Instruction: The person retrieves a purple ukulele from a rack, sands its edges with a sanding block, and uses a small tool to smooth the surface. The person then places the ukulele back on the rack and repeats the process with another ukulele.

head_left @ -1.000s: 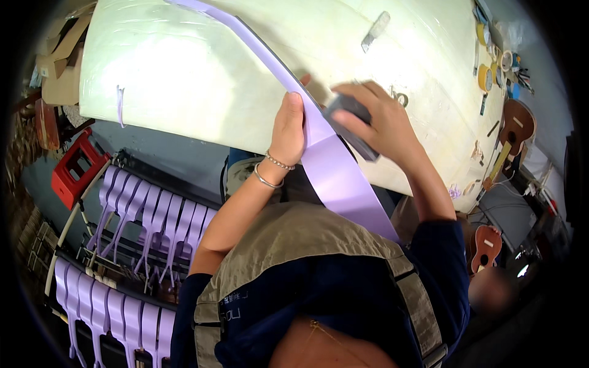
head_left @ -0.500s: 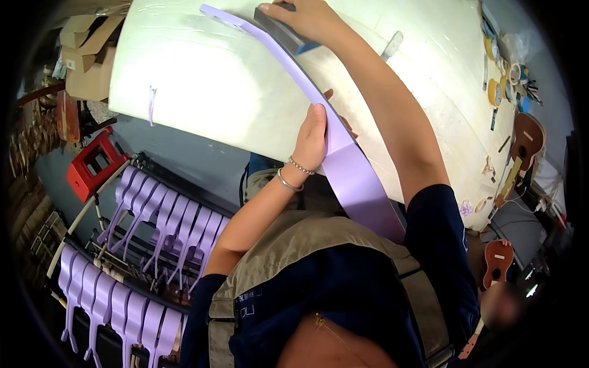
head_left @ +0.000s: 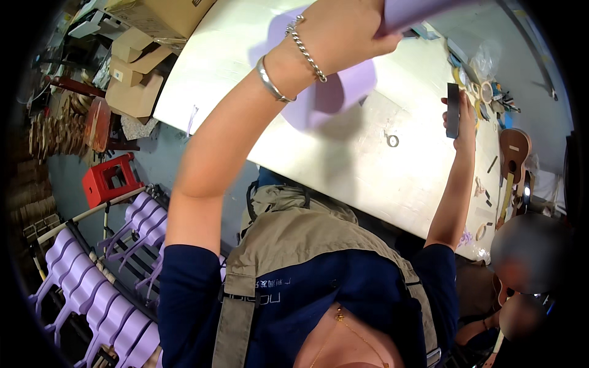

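Observation:
My left hand (head_left: 343, 43), wearing a bracelet and a bangle, is closed round a purple ukulele (head_left: 343, 92) at the top of the view. The ukulele is raised and tilted over the white table (head_left: 294, 165); its upper part runs out of the picture and my hand hides some of it. Over the table's right side, my right hand (head_left: 467, 126) grips a dark, narrow rectangular block (head_left: 453, 110), apart from the ukulele. A small grey ring-shaped thing (head_left: 392, 140) lies on the table between my hands.
Racks of purple ukuleles (head_left: 92, 294) stand at the lower left, near a red stool (head_left: 112, 180). Cardboard boxes (head_left: 138, 76) are at the back left. Tape rolls (head_left: 486, 92) and a brown ukulele (head_left: 514, 149) line the right edge. Another person (head_left: 531, 264) is at the lower right.
My left hand has lifted and turned the ukulele up and away from my body. My right hand has moved off it with the block, down to the right side of the table.

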The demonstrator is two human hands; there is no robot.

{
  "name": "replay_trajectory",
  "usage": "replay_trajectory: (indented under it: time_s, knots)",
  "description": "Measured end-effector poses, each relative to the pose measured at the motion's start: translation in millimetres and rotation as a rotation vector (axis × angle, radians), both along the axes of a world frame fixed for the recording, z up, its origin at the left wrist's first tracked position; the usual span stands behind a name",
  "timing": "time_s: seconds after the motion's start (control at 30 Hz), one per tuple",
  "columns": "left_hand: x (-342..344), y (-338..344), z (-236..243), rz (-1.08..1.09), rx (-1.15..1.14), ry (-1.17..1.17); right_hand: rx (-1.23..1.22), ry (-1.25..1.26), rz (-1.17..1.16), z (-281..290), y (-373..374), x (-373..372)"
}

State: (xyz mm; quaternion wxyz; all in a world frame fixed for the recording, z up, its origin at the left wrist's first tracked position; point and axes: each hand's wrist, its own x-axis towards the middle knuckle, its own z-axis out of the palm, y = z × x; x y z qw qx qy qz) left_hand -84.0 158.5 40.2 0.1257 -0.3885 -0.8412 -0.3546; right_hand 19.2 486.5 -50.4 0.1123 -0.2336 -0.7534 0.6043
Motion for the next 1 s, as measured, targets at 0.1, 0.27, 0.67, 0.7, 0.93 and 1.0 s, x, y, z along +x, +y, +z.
replay_trajectory:
  time_s: [0.1,0.27,0.67,0.7,0.93,1.0]
  knots:
    - [-8.2,8.1,-59.8,-0.096,-0.157,0.469,0.018,0.04,0.113,-4.3,24.0,34.4]
    - [-1.8,-14.1,-177.4,-0.197,-0.386,0.607,0.14,-0.008,0.265,-62.0,-17.3,67.5]
    - [20.0,-27.7,-173.5,-0.147,-0.596,0.407,0.33,-0.179,0.542,-118.0,-97.7,100.0]
    - [13.7,-30.2,-162.3,-0.143,-0.566,0.374,0.334,-0.177,0.55,-115.8,-98.0,97.6]
    - [-78.7,-78.3,-120.8,-0.063,-0.478,0.156,0.392,-0.144,0.605,-107.4,-101.0,81.8]
    - [-86.3,-84.6,-130.6,-0.091,-0.447,0.208,0.418,-0.153,0.611,-108.9,-102.3,81.5]
